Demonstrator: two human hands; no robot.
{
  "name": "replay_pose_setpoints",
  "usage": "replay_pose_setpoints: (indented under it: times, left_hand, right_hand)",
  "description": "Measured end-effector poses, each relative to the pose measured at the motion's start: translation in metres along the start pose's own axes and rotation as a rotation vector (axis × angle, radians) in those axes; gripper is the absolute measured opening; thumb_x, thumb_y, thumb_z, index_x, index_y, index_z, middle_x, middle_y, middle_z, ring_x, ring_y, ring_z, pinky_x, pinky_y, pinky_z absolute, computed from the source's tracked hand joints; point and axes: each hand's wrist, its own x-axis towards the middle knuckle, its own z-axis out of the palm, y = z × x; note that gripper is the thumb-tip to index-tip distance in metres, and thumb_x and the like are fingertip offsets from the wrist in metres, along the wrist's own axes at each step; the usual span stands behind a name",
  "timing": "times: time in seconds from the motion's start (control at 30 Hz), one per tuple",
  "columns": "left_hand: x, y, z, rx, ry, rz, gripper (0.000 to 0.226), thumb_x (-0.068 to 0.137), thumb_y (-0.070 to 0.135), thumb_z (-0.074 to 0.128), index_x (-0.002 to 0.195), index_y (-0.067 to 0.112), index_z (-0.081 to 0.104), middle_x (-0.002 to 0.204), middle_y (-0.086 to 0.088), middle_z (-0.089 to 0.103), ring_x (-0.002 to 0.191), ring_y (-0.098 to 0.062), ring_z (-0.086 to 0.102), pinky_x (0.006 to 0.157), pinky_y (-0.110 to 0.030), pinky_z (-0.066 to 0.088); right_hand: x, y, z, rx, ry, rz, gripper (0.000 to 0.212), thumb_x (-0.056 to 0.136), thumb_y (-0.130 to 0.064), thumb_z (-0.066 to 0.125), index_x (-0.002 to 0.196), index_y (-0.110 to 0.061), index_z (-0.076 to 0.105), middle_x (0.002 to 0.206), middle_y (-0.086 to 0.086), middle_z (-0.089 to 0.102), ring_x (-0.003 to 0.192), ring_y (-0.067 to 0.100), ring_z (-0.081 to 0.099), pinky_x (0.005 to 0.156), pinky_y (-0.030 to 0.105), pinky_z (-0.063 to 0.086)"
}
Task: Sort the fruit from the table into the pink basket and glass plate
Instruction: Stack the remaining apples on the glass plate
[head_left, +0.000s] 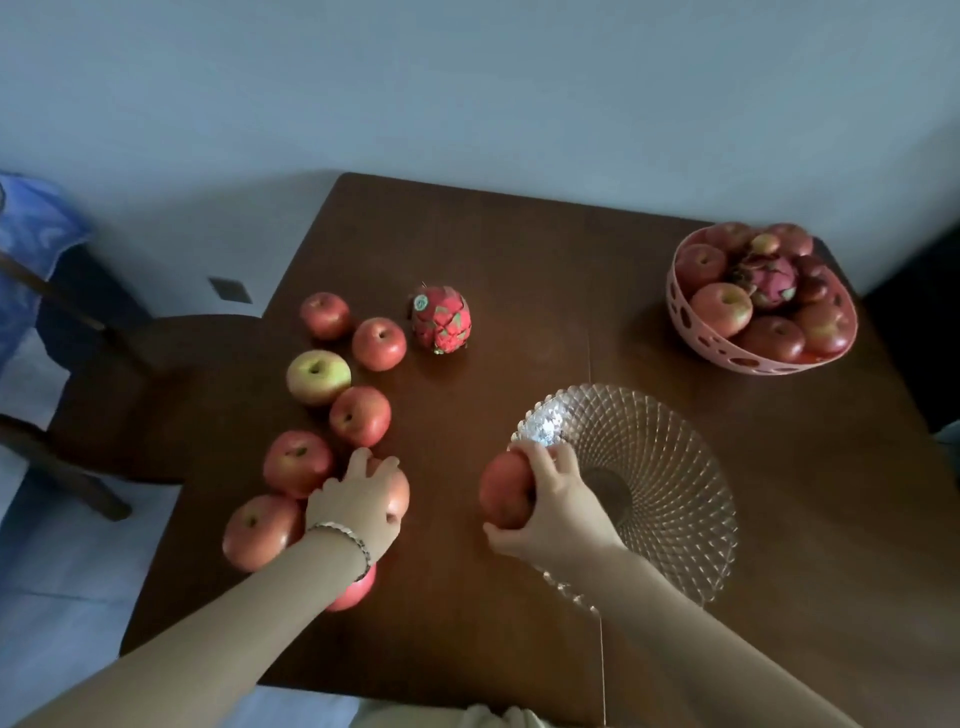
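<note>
My right hand (553, 499) grips a red apple (503, 488) just above the table at the left rim of the empty glass plate (670, 467). My left hand (363, 499) lies over another red apple (400, 493) in the row of loose apples on the table's left side; its fingers wrap the fruit. Several more apples lie around it, among them a yellowish one (318, 376). A dragon fruit (442, 319) stands farther back. The pink basket (727, 353) at the back right holds several apples and a dragon fruit.
The dark wooden table (519, 270) stands against a pale wall. A wooden chair (119, 395) is at its left, with blue cloth behind it. One more apple (358, 590) is half hidden under my left wrist.
</note>
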Motion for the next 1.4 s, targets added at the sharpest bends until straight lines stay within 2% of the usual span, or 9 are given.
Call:
replay_pose_setpoints:
  times: [0.33,0.53,0.7,0.77,0.83,1.03,1.1,1.23,1.4]
  left_hand:
    - [-0.003,0.013,0.008,-0.095,0.115,0.013,0.069,0.083,0.032,0.063,0.141,0.037,0.025,0.152,0.009,0.016,0.113,-0.028,0.044,0.085,-0.032,0.050]
    - [-0.015,0.044,-0.009,-0.315,0.519,0.180,0.072,0.058,0.022,0.081,0.124,0.030,0.055,0.136,0.001,0.048,0.098,-0.038,0.051,0.078,-0.042,0.051]
    - [-0.027,0.098,-0.030,-0.414,0.538,0.433,0.085,0.052,0.022,0.081,0.127,0.037,0.043,0.132,0.007,0.050,0.095,-0.024,0.044,0.082,-0.034,0.046]
    - [-0.033,0.123,-0.034,-0.448,0.476,0.517,0.091,0.057,0.023,0.079,0.134,0.039,0.034,0.135,0.011,0.047,0.098,-0.016,0.035,0.084,-0.030,0.047]
    - [-0.037,0.146,-0.038,-0.433,0.440,0.604,0.096,0.061,0.024,0.077,0.141,0.036,0.026,0.135,0.014,0.045,0.103,-0.015,0.033,0.086,-0.031,0.050]
    - [-0.027,0.187,-0.029,-0.392,0.412,0.823,0.101,0.066,0.028,0.078,0.140,0.041,0.011,0.135,0.017,0.035,0.120,-0.015,0.036,0.094,-0.020,0.037]
    - [-0.020,0.186,-0.020,-0.525,0.330,0.726,0.091,0.072,0.034,0.074,0.141,0.039,0.015,0.139,0.008,0.031,0.127,-0.012,0.036,0.104,-0.022,0.037]
    - [-0.004,0.195,0.000,-0.723,-0.015,0.162,0.083,0.080,0.050,0.062,0.145,0.023,0.019,0.146,-0.007,0.024,0.122,-0.023,0.050,0.099,-0.035,0.048]
    - [0.007,0.219,0.017,-1.029,-0.339,-0.084,0.075,0.072,0.049,0.066,0.134,0.026,0.031,0.136,-0.011,0.042,0.108,-0.032,0.059,0.091,-0.050,0.053]
  right_hand:
    - [0.011,0.102,-0.035,-0.011,-0.006,0.285,0.083,0.062,-0.032,0.079,0.133,-0.028,0.035,0.125,0.000,0.040,0.097,0.019,0.054,0.086,0.036,0.055]
    - [0.010,0.112,-0.031,-0.056,-0.029,0.236,0.091,0.066,-0.041,0.078,0.139,-0.028,0.025,0.137,0.000,0.036,0.116,0.022,0.051,0.091,0.039,0.052]
    - [0.007,0.107,-0.055,0.098,-0.061,0.170,0.102,0.071,-0.053,0.070,0.147,-0.028,0.008,0.151,0.001,0.015,0.140,0.021,0.014,0.113,0.047,0.024]
    - [0.004,0.095,-0.077,0.315,0.028,0.097,0.085,0.078,-0.050,0.063,0.145,-0.025,0.019,0.148,0.003,0.027,0.136,0.018,0.028,0.108,0.038,0.033]
    - [0.004,0.087,-0.095,0.574,-0.092,0.101,0.073,0.077,-0.048,0.062,0.139,-0.025,0.033,0.136,0.005,0.047,0.120,0.019,0.052,0.092,0.028,0.048]
    - [0.009,0.111,-0.107,0.916,-0.259,0.267,0.061,0.064,-0.032,0.077,0.118,-0.011,0.057,0.115,0.016,0.063,0.100,0.031,0.066,0.080,0.045,0.057]
    - [0.011,0.124,-0.108,1.091,-0.283,0.346,0.064,0.064,-0.028,0.074,0.121,-0.007,0.054,0.118,0.020,0.060,0.102,0.033,0.064,0.074,0.040,0.058]
    - [0.030,0.139,-0.103,1.339,-0.138,0.555,0.043,0.083,-0.027,0.063,0.121,-0.009,0.052,0.120,0.019,0.057,0.109,0.032,0.060,0.071,0.038,0.059]
    - [0.067,0.136,-0.090,1.186,0.033,0.713,0.058,0.078,-0.025,0.072,0.125,-0.004,0.046,0.118,0.016,0.056,0.105,0.027,0.059,0.072,0.036,0.054]
